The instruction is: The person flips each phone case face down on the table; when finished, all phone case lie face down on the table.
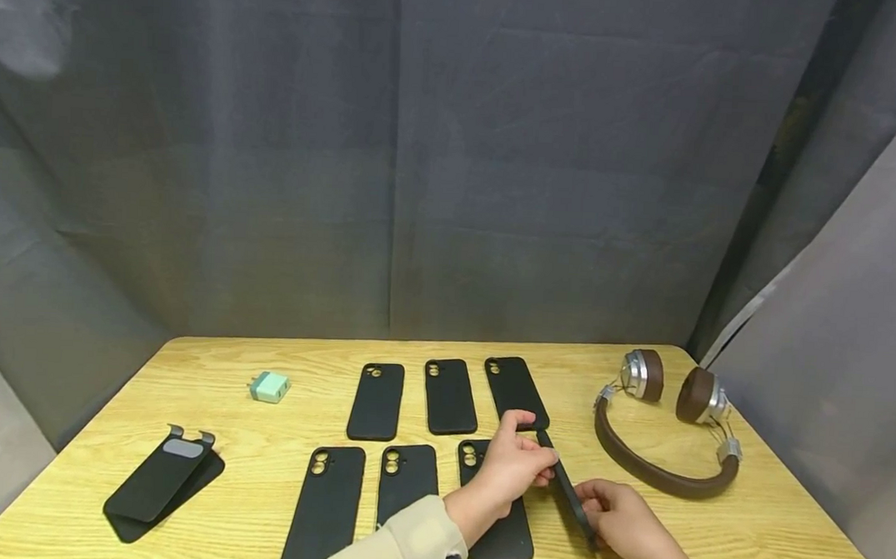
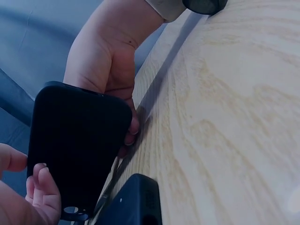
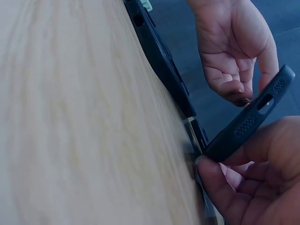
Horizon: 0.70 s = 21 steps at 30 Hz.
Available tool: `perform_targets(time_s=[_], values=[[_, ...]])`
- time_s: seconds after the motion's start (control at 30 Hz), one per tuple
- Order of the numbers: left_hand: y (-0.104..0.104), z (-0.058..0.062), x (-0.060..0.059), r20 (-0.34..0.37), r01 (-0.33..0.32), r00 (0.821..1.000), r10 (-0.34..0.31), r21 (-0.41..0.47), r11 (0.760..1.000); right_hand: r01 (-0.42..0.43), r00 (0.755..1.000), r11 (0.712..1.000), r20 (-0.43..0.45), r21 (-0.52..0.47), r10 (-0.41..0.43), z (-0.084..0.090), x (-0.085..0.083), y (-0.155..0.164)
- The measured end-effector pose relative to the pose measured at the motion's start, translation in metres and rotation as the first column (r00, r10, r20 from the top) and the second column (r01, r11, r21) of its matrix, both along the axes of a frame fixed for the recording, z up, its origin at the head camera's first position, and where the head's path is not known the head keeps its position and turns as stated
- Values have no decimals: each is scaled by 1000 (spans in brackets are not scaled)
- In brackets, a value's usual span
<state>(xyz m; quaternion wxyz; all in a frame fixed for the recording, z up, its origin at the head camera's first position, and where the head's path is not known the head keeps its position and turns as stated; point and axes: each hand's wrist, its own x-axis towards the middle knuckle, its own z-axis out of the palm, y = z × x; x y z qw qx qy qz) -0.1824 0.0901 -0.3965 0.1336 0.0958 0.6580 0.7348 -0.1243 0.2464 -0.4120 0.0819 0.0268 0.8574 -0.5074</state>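
Note:
Both my hands hold a black phone case [image 1: 568, 489], tilted up on its long edge above the table, right of the other cases. My left hand [image 1: 511, 466] pinches its far end, beside the camera cutouts seen low in the left wrist view. At the near end, my right hand [image 1: 618, 516] grips the case; the right wrist view shows the port and speaker holes in that end. Under my left forearm lies another black case [image 1: 508, 536], partly hidden. Just beyond my left fingers is a back-row case [image 1: 516, 391].
More black cases lie flat in two rows, including a front-left one [image 1: 324, 507] and a back-left one [image 1: 377, 401]. Brown headphones [image 1: 664, 481] rest at the right. A mint charger plug [image 1: 270, 387] sits back left, with stacked black cases [image 1: 157, 479] nearer.

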Motion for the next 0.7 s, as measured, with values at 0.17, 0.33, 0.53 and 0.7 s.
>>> perform_targets(time_s=[0.17,0.33,0.53,0.7], values=[[2,0,0,10,4,1000,-4,-17,1000,-32,999,999,-16,13,32,0,0,-2],[4,2,1,18,3,1000,-2,-43,999,-35,999,999,-36,22,36,-3,-4,-5],[10,3,6,24,7,1000,-6,-77,997,-35,998,998,-53,53,37,-5,-6,-6],[16,7,5,9,-3,1000,4,-96,995,-40,998,998,-38,49,42,2,-5,-3]])
